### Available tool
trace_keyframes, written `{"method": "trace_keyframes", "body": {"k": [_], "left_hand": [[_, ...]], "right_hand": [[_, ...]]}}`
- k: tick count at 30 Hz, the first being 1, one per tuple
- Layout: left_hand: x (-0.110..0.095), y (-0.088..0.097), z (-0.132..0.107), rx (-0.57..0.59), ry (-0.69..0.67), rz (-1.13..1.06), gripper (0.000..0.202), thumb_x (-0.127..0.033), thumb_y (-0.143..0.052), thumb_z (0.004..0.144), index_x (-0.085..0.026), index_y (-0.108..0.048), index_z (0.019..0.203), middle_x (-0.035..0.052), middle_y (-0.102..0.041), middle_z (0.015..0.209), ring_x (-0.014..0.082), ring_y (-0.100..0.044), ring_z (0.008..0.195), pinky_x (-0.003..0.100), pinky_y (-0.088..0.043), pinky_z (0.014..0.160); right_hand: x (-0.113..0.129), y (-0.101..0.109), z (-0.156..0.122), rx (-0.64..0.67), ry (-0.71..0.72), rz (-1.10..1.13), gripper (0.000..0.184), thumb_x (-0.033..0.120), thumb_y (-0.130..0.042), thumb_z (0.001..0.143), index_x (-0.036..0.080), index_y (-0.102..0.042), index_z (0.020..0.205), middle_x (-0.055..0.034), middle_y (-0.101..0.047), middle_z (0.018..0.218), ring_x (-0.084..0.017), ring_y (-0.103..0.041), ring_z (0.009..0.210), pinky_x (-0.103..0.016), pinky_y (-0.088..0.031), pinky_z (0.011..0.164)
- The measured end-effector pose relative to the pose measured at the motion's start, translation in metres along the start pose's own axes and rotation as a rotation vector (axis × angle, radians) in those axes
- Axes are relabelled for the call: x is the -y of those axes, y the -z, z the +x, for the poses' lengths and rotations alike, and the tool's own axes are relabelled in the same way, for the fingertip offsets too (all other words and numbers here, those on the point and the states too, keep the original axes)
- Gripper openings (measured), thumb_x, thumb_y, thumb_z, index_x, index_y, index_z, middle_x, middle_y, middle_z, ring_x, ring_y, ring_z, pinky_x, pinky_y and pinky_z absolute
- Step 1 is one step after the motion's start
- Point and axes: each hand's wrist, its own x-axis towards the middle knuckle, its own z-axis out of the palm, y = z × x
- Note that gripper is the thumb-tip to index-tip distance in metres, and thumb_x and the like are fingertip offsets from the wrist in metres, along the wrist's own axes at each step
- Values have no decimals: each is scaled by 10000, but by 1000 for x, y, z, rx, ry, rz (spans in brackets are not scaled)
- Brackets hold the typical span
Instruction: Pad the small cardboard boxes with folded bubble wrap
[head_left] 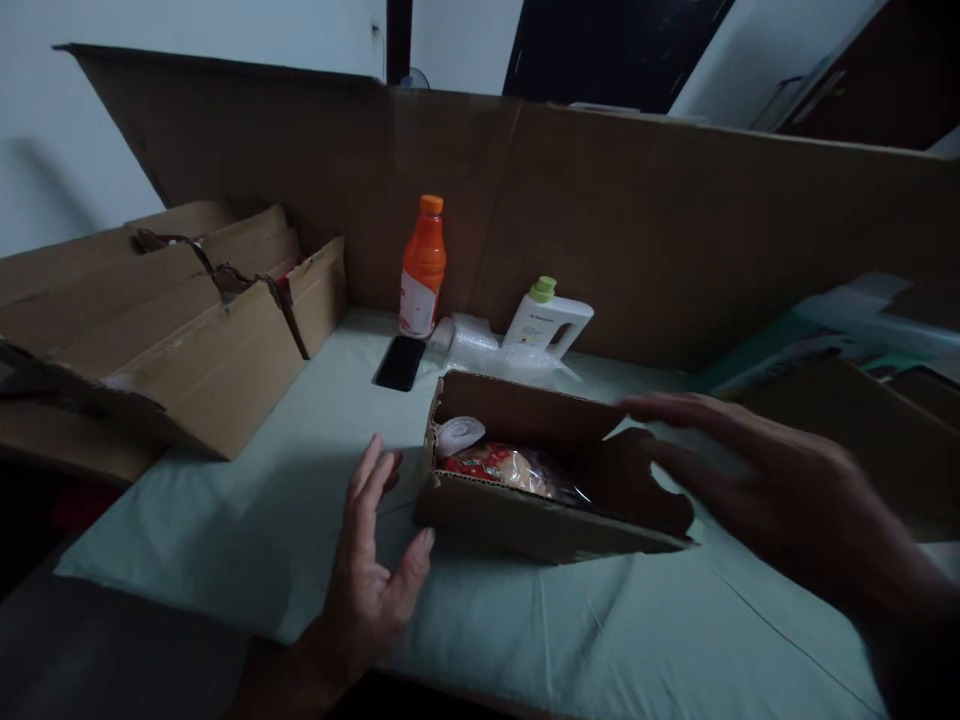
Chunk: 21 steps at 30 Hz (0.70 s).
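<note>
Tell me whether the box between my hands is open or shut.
Open: its top is uncovered, so the red packet lying inside the box shows.

Box [555, 525] on the cloth [285, 500], packet [510, 467] inside, plastic piece [459, 434] at its left end. Beyond: phone [400, 362], bottle [421, 275] behind it, jug [547, 322] to the right. Divided carton [225, 380] left; panel [637, 220] behind bottle and jug.
</note>
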Motion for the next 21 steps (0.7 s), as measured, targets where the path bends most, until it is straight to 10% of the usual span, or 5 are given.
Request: {"method": "trace_keyframes", "body": {"k": [3, 7, 12, 21], "left_hand": [[13, -1, -4, 98, 148, 8, 747, -250, -584, 925, -293, -204, 1566, 161, -354, 1592, 318, -481, 1391, 529, -455, 1115], [24, -11, -6, 185, 211, -35, 795, -217, -610, 885, -268, -197, 1562, 171, -388, 1566, 313, -475, 1392, 523, -448, 1115], [37, -32, 3, 188, 223, -105, 815, -205, -645, 844, -221, -236, 1548, 160, -488, 1472, 320, -426, 1421, 536, -363, 1175], [5, -66, 21, 136, 126, -186, 879, -164, -669, 777, -209, -263, 1555, 141, -376, 1578, 310, -337, 1473, 496, -250, 1237]], "right_hand": [[-33, 1, -68, -102, -307, -25, 400, 668, -550, 873, 355, -742, 1031, -74, -783, 887, -286, -737, 735, -433, -564, 585], [-34, -64, -126, 61, -462, 283, 419, 606, -680, 790, 274, -706, 1046, -107, -777, 976, -313, -740, 824, -447, -617, 664], [-8, -127, -115, -15, -546, 409, 433, 596, -637, 806, 189, -669, 951, -111, -759, 907, -291, -715, 804, -382, -583, 633], [-37, -99, -98, -85, -604, 416, 456, 581, -645, 802, 184, -651, 1025, -122, -739, 994, -312, -700, 892, -370, -565, 688]]}}
